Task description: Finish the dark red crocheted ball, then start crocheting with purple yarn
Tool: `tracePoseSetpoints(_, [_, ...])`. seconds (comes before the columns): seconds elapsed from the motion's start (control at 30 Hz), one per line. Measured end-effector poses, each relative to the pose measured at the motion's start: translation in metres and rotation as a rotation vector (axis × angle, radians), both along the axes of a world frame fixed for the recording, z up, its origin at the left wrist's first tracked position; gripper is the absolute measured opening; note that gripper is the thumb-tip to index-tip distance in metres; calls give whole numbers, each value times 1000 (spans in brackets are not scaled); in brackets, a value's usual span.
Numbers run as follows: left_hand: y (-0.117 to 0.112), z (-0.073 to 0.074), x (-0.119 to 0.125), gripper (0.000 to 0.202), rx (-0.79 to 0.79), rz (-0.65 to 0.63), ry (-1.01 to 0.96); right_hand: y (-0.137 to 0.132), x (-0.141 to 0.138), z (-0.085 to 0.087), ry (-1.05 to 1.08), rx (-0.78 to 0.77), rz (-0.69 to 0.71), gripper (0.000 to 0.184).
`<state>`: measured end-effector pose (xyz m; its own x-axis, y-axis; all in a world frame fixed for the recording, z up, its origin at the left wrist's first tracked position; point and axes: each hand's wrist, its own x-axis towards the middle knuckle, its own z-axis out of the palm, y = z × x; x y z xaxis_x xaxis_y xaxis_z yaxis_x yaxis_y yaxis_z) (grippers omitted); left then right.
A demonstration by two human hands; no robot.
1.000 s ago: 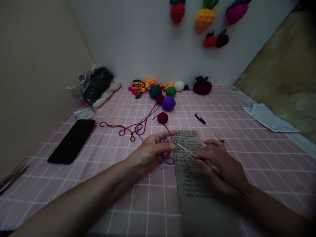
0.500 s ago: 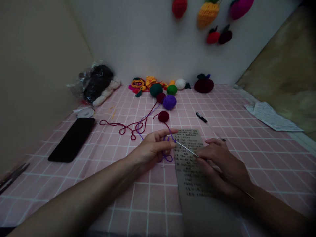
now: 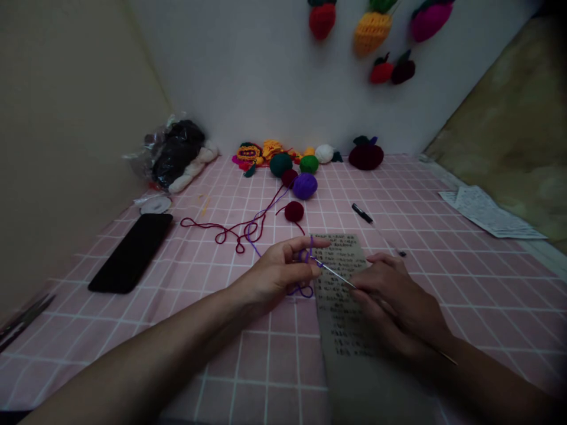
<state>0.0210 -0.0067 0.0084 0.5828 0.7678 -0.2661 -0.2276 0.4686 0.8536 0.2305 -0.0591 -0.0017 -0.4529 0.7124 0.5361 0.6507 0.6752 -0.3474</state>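
My left hand [image 3: 279, 270] pinches a strand of purple yarn [image 3: 305, 256] looped over its fingers, with a loop trailing below onto the cloth. My right hand [image 3: 396, 298] grips a thin metal crochet hook [image 3: 337, 273] whose tip meets the yarn at my left fingertips. Both hands hover over a brown sheet with handwritten notes [image 3: 343, 307]. The strand runs back to a purple yarn ball [image 3: 305, 185] farther up the pink checked tablecloth [image 3: 221, 330].
A maroon yarn ball [image 3: 293, 211] with loose maroon yarn [image 3: 234, 231] lies ahead. A black phone [image 3: 130, 252] is at left, scissors [image 3: 20, 321] at the left edge, a pen [image 3: 361, 213], papers [image 3: 487, 212] at right. Crocheted fruits [image 3: 283, 159] line the back wall.
The purple yarn has been wound closer round my left fingers and the hook tip has moved slightly up toward them. The view shifted a little.
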Motion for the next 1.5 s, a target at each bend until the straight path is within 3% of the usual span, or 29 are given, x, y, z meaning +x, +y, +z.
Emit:
tracePoseSetpoints(0.23, [4, -3, -4, 41, 139, -61, 92, -2, -1, -1, 93, -101, 11, 14])
tracePoseSetpoints(0.5, [2, -2, 0, 42, 86, -11, 44, -1, 2, -3, 164, -154, 43, 17])
tracePoseSetpoints(0.93, [1, -5, 3, 39, 24, 19, -29, -4, -1, -2, 150, -145, -18, 13])
tracePoseSetpoints(1.3, [-3, 4, 4, 37, 48, 59, 19, -6, -5, -1, 135, -107, -68, 12])
tracePoseSetpoints(1.5, [-3, 3, 4, 36, 106, 65, 38, -9, -8, 4, 186, -169, -114, 11])
